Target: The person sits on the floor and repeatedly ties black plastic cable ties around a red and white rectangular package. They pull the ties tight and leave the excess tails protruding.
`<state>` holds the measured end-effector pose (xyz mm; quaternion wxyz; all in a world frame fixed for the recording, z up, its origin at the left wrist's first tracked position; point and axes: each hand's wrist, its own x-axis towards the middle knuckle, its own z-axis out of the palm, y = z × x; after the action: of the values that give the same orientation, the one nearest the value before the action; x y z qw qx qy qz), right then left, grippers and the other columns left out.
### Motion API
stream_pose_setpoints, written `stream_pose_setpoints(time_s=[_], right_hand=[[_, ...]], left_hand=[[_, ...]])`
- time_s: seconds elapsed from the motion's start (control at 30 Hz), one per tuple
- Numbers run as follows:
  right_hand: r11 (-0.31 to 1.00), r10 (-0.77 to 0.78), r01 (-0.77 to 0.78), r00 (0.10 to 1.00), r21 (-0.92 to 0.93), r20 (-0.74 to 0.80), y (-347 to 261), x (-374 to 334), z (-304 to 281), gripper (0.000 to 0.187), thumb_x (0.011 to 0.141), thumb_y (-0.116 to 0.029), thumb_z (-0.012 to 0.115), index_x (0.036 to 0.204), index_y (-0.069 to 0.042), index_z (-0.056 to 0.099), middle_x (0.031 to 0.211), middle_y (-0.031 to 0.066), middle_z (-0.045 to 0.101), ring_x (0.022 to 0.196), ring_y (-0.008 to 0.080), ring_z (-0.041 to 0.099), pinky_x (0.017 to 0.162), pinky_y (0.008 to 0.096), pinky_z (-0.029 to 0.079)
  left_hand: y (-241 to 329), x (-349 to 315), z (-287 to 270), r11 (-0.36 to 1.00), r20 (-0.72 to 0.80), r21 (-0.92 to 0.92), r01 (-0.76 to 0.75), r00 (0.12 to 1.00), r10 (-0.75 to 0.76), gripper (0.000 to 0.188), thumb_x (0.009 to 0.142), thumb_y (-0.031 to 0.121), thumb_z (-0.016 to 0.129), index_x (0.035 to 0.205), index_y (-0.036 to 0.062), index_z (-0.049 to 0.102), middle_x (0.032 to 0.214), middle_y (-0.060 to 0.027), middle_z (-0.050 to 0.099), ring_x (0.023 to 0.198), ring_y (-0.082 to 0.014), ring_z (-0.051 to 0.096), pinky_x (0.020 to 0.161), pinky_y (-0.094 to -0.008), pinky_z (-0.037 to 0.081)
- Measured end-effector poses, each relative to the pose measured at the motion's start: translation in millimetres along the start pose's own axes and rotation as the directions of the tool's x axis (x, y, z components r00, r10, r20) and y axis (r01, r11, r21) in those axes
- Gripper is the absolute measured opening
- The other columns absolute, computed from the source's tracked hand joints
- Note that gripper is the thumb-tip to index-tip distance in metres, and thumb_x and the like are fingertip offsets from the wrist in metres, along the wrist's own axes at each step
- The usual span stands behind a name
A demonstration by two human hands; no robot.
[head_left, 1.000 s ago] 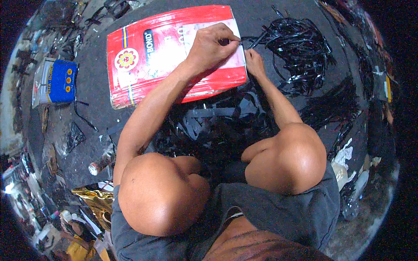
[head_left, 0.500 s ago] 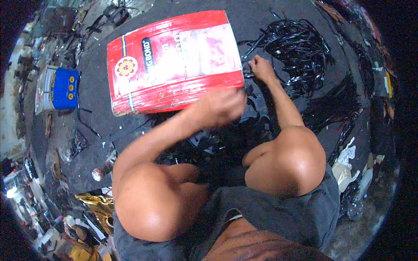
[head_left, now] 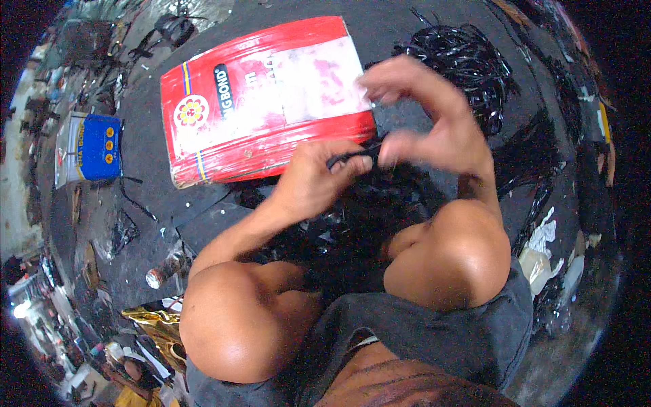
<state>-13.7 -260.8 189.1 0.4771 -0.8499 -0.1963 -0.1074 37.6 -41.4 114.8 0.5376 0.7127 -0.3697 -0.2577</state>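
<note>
Both hands meet low over the dark floor, in front of my knees. My left hand is curled shut, thumb and forefinger pinching one end of a thin black strip. My right hand sits just beside it, blurred; its thumb and forefinger seem to close on the other end of the same strip, while the remaining fingers fan upward, loose and spread. The strip runs short and nearly level between the two pinches.

Below the hands, a heap of black scraps lies between my bare knees; I am squatting, grey shorts at the lower edge.

Just beyond the left hand lies a flat red and white tin sheet, tilted, with a yellow stripe and a flower emblem at its left end. Its near edge is close to my knuckles; I cannot tell whether they touch it.

Past the right hand, a tangled pile of glossy black strips spreads over the ground, more trailing down the right side.

Well off to the left stands a blue and white can. Near my left knee lies a small bottle, and something gold and crumpled shows at the lower left.
</note>
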Motion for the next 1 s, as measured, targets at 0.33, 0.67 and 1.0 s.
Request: stream_pose_setpoints(time_s=[0.33, 0.67, 1.0], right_hand=[[0.860, 0.206, -0.157, 0.977, 0.485, -0.050, 4.4, 10.1, 59.1, 0.046, 0.076, -0.010, 0.085, 0.114, -0.005, 0.061, 0.100, 0.0031, 0.068, 0.095, 0.0097, 0.064, 0.087, 0.0282, 0.050], [0.895, 0.401, -0.410, 0.912, 0.177, 0.085, 30.5, 10.7, 22.3, 0.020, 0.091, -0.022, 0.071, 0.096, -0.002, 0.069, 0.079, -0.0058, 0.062, 0.076, 0.0034, 0.055, 0.071, 0.0256, 0.047], [0.888, 0.319, -0.138, 0.872, 0.439, -0.370, 50.2, 17.5, 11.7, 0.014, 0.093, -0.014, 0.065, 0.099, -0.003, 0.068, 0.086, -0.0014, 0.066, 0.085, 0.0084, 0.060, 0.079, 0.0262, 0.049]], left_hand=[[50.9, -29.9, -108.3, 0.704, -0.227, -0.688, 0.177, 0.869, -0.440, 0.031, 0.101, 0.032, 0.054, 0.083, 0.0072, 0.059, 0.055, -0.0019, 0.053, 0.037, -0.0073, 0.043, 0.030, -0.0218, 0.032], [25.1, -85.2, -173.9, 0.805, -0.711, -0.545, -0.234, 0.639, -0.295, 0.022, 0.097, 0.018, 0.054, 0.077, 0.0101, 0.051, 0.051, 0.0057, 0.039, 0.039, -0.0050, 0.033, 0.040, -0.0225, 0.029], [0.9, -76.0, -104.1, 0.956, 0.737, 0.291, -0.017, 0.641, -0.214, 0.015, 0.079, 0.021, 0.071, 0.081, 0.0060, 0.072, 0.069, -0.0147, 0.065, 0.069, -0.0354, 0.065, 0.066, -0.0449, 0.052]])
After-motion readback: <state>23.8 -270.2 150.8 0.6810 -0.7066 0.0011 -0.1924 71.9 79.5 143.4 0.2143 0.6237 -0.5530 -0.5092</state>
